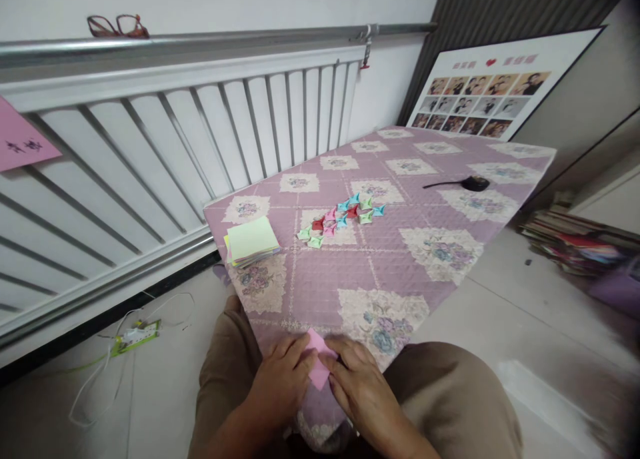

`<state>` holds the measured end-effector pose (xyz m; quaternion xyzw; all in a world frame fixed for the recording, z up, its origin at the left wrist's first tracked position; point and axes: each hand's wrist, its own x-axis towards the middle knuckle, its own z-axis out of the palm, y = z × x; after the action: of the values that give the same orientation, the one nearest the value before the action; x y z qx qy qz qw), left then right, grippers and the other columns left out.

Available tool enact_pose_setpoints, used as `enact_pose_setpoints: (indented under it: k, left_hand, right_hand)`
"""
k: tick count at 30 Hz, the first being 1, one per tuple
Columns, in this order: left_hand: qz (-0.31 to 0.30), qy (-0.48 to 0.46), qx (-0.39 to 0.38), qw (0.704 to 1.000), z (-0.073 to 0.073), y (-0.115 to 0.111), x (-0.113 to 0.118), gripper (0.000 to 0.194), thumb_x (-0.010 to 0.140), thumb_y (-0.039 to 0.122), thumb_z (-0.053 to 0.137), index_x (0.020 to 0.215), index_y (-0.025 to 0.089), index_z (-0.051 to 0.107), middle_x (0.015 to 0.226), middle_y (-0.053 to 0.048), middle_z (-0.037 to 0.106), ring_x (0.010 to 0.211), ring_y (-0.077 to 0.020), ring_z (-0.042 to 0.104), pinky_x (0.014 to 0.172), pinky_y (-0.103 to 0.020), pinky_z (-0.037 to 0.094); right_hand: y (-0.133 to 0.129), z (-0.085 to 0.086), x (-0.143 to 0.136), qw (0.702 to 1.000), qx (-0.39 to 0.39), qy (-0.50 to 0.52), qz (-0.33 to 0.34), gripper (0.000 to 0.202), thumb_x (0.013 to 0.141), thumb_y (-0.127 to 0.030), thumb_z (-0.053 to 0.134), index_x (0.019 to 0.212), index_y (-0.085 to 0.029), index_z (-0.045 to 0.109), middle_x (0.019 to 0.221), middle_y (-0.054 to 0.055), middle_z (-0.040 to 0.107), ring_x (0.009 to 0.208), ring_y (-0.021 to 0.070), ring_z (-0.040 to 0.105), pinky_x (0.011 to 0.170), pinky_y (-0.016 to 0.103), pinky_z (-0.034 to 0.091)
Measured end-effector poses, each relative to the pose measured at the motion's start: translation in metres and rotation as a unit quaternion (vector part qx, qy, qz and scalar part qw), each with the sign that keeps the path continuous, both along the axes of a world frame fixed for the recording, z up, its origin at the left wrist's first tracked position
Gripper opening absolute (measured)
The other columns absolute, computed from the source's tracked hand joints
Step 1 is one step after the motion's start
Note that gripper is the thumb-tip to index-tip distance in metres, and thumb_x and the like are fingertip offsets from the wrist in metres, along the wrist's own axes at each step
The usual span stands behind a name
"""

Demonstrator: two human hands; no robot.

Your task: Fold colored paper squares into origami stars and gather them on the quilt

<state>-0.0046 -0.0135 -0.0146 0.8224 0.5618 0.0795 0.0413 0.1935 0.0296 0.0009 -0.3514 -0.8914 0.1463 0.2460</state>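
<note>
A small sheet of pink origami paper (318,374), with folded edges, lies at the near end of the table between my hands. My left hand (283,372) presses its left side with fingers together. From the right, my right hand (361,379) pinches and holds down the other side. Farther up the cloth stand several small folded paper pieces (342,220) in green, red, pink and blue, grouped in rows. Left of them rests a stack of coloured paper squares (253,240), pale green on top.
A purple flowered tablecloth (325,292) covers the table. A black round object with a strap (475,183) lies at the far right. Along the left runs a white radiator (240,129), with glasses (118,26) on its pipe. A power strip (136,338) is on the floor.
</note>
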Motion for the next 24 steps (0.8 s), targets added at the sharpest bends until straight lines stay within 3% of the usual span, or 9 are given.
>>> enact_pose_setpoints:
  k: [6,11,18,21,24]
  left_hand:
    - [-0.03,-0.015,-0.006,0.999,0.002,-0.004,-0.004,0.047,0.086,0.037,0.057,0.13,0.025,0.049,0.143,-0.006,0.042,0.125,-0.0269,0.041,0.104,-0.042,0.033]
    - [-0.063,-0.011,-0.009,0.998,-0.003,-0.019,-0.007,0.072,0.08,0.059,0.055,0.139,0.021,0.038,0.148,-0.01,0.036,0.135,-0.0319,0.028,0.109,-0.048,0.019]
    - [-0.09,0.001,0.16,0.983,-0.016,-0.035,0.002,0.076,0.082,0.073,0.036,0.131,0.017,0.049,0.135,-0.011,0.052,0.128,-0.0297,0.037,0.112,-0.044,0.001]
    - [-0.089,0.009,0.191,0.978,-0.016,-0.034,0.004,0.075,0.081,0.075,0.033,0.127,0.018,0.054,0.13,-0.011,0.056,0.125,-0.0298,0.039,0.111,-0.046,0.002]
    - [-0.089,0.014,0.196,0.976,-0.013,-0.032,0.005,0.066,0.085,0.069,0.035,0.121,0.019,0.057,0.126,-0.01,0.059,0.125,-0.0284,0.039,0.111,-0.046,0.003]
  right_hand:
    - [-0.006,-0.008,0.004,0.999,0.007,-0.041,-0.001,0.05,0.079,-0.006,0.053,0.124,-0.028,0.056,0.127,0.009,0.056,0.117,0.0253,0.049,0.097,0.049,0.042]
    - [-0.009,-0.012,0.005,0.997,0.022,-0.073,-0.006,0.05,0.079,-0.006,0.053,0.125,-0.027,0.055,0.13,0.01,0.055,0.119,0.0272,0.049,0.097,0.053,0.041]
    - [-0.005,-0.012,0.006,0.994,0.007,-0.107,-0.005,0.044,0.081,-0.008,0.054,0.122,-0.024,0.058,0.13,0.01,0.056,0.12,0.0267,0.05,0.099,0.052,0.04]
    - [-0.001,-0.004,0.005,0.994,-0.005,-0.109,-0.002,0.038,0.085,-0.018,0.056,0.123,-0.023,0.057,0.127,0.01,0.059,0.12,0.027,0.051,0.099,0.053,0.041]
    - [-0.001,0.008,-0.002,0.993,-0.003,-0.111,0.038,0.048,0.088,-0.032,0.057,0.133,-0.021,0.047,0.134,0.01,0.054,0.125,0.0274,0.047,0.102,0.055,0.038]
